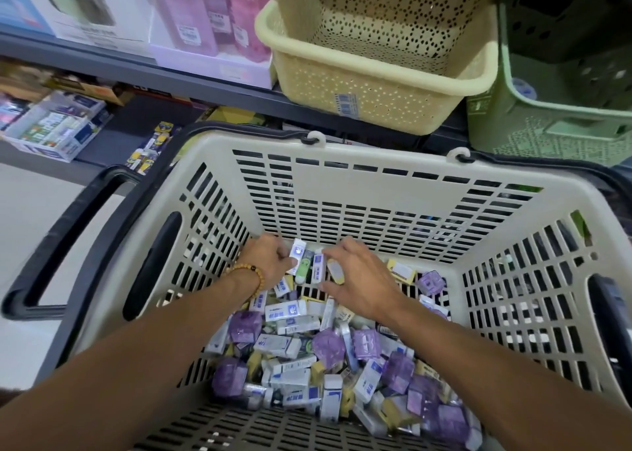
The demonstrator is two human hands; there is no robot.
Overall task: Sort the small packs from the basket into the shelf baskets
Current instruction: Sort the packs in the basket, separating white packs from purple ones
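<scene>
Both hands deep in shopping basket (342,177), at far end of pile of small packs (318,358).
Left hand (270,262): fingers curled, gripping row of upright packs (307,266) from left.
Right hand (362,279): fingers bent, pinching same row from right.
Cream shelf basket (376,84) and green shelf basket (547,115) above, apparently empty.
Risk: squeezed row buckling on lift, middle packs dropping back.
Risk: mixed types in one grab, wrong-basket sorting.

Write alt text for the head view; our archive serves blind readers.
Both hands, left hand and right hand, gather a few small packs deep inside a beige shopping basket littered with purple, white and yellow packs. Above it on the shelf sit an empty cream basket and a green basket.
</scene>
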